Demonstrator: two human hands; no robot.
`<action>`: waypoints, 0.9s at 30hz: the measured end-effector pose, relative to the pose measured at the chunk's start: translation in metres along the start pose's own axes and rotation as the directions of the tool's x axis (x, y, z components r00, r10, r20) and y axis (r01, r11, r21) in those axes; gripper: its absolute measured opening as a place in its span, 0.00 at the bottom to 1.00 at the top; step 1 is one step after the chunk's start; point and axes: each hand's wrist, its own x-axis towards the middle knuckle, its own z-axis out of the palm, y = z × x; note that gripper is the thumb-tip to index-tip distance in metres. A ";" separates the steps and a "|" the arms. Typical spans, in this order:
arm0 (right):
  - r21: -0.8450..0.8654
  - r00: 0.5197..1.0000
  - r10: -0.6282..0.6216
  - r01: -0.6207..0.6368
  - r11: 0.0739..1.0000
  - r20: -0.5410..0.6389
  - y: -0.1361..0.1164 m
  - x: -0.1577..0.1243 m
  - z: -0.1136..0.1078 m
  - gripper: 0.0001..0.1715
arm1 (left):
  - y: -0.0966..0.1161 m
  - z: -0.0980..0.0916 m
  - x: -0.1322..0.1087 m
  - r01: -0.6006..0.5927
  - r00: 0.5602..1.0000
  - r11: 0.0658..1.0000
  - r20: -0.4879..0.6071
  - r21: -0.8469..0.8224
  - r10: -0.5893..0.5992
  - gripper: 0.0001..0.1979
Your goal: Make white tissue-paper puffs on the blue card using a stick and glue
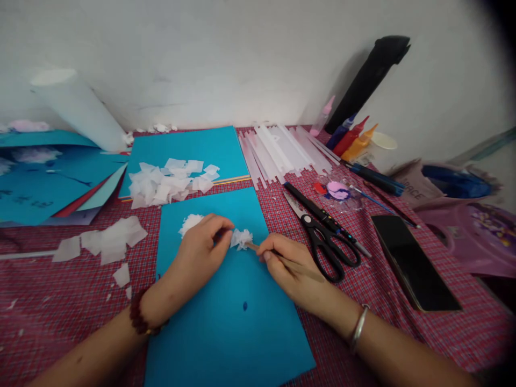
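Observation:
A blue sheet of paper (217,328) lies under both of my hands. My right hand (292,269) grips a thin wooden stick (300,267), its tip at a small tuft of crumpled white paper (242,239). On the tuft's other side is my left hand (205,244), with thumb and index finger curled together at the tuft's edge. A second white fluffy clump (190,224) rests on the sheet, partly hidden behind the left hand. Lower on the sheet is a small dark blue mark (245,306).
Thin white paper squares (161,183) are heaped on stacked blue paper (181,145); more squares (113,239) lie at left. To the right are black-handled scissors (328,242), a pen-like cutter (322,212), a phone (415,263), paint bottles (355,137) and white strips (282,150).

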 end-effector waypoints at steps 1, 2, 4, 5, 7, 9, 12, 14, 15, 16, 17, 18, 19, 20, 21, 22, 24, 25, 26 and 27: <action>-0.005 1.000 0.001 -0.001 1.000 0.002 -0.001 0.000 0.000 0.11 | 0.000 -0.001 -0.001 -0.003 1.000 0.999 0.009 0.033 0.003 0.07; -0.008 1.000 0.005 -0.005 1.000 0.001 -0.001 0.000 0.000 0.11 | 0.000 -0.002 -0.001 -0.004 1.000 0.998 0.019 0.060 0.003 0.08; -0.010 1.000 0.022 -0.022 1.000 -0.001 -0.001 0.000 0.001 0.11 | 0.000 -0.004 -0.001 -0.004 0.999 0.995 0.037 0.096 0.001 0.08; -0.006 0.999 0.032 -0.032 0.999 -0.004 -0.001 0.000 0.002 0.11 | 0.000 -0.004 -0.002 -0.004 0.999 0.994 0.045 0.107 -0.001 0.09; 0.031 0.999 0.054 -0.054 0.998 -0.006 0.000 -0.001 0.002 0.10 | 0.000 -0.004 -0.002 -0.005 0.999 0.993 0.054 0.114 -0.001 0.09; 0.126 0.994 0.101 -0.096 0.987 -0.031 0.002 -0.001 0.001 0.09 | 0.001 -0.003 -0.002 -0.007 0.998 0.995 0.061 0.104 0.001 0.09; 0.328 0.974 0.212 -0.175 0.928 -0.079 0.007 -0.001 -0.002 0.09 | 0.004 -0.006 -0.002 -0.015 0.998 0.998 0.067 0.054 0.012 0.09; 0.431 0.965 0.251 -0.193 0.881 -0.080 0.010 0.000 -0.004 0.09 | 0.009 -0.020 -0.003 0.003 0.999 1.000 0.043 0.001 -0.003 0.08; 0.456 0.965 0.253 -0.196 0.868 -0.066 0.011 0.000 -0.005 0.09 | 0.012 -0.031 -0.004 0.020 1.000 1.000 0.006 -0.020 -0.020 0.08; 0.460 0.968 0.248 -0.199 0.865 -0.048 0.012 0.000 -0.006 0.09 | 0.014 -0.044 -0.005 0.037 0.998 0.999 -0.045 -0.030 -0.038 0.08; 0.447 0.970 0.240 -0.202 0.871 -0.029 0.012 0.000 -0.005 0.09 | 0.015 -0.059 -0.008 0.052 0.993 0.998 -0.103 -0.028 -0.055 0.07; 0.421 0.973 0.231 -0.206 0.883 -0.009 0.012 0.000 -0.005 0.09 | 0.015 -0.075 -0.011 0.064 0.986 0.998 -0.156 -0.014 -0.066 0.07; 0.391 0.975 0.222 -0.208 0.897 0.007 0.011 0.000 -0.004 0.09 | 0.014 -0.089 -0.016 0.075 0.978 0.997 -0.195 0.009 -0.072 0.07; 0.363 0.977 0.214 -0.206 0.909 0.019 0.010 -0.001 -0.003 0.09 | 0.012 -0.102 -0.021 0.086 0.973 0.996 -0.216 0.035 -0.076 0.07; 0.342 0.978 0.206 -0.203 0.917 0.027 0.009 -0.001 -0.002 0.09 | 0.008 -0.112 -0.028 0.105 0.971 0.993 -0.221 0.058 -0.090 0.07; 0.327 0.979 0.200 -0.199 0.924 0.031 0.008 -0.001 -0.001 0.08 | 0.003 -0.119 -0.035 0.132 0.971 0.988 -0.213 0.079 -0.112 0.07; 0.301 0.979 0.199 -0.201 0.932 0.037 0.006 -0.001 0.001 0.08 | -0.011 -0.123 -0.049 0.179 0.970 0.979 -0.182 0.101 -0.159 0.06; 0.290 0.979 0.200 -0.203 0.935 0.038 0.005 0.000 0.002 0.08 | -0.019 -0.122 -0.057 0.185 0.973 0.977 -0.160 0.106 -0.167 0.06; 0.282 0.979 0.202 -0.203 0.938 0.036 0.005 0.000 0.002 0.08 | -0.028 -0.119 -0.064 0.190 0.975 0.976 -0.140 0.110 -0.174 0.06; 0.276 0.979 0.202 -0.202 0.940 0.029 0.005 0.001 0.003 0.08 | -0.038 -0.115 -0.070 0.199 0.976 0.973 -0.116 0.114 -0.186 0.06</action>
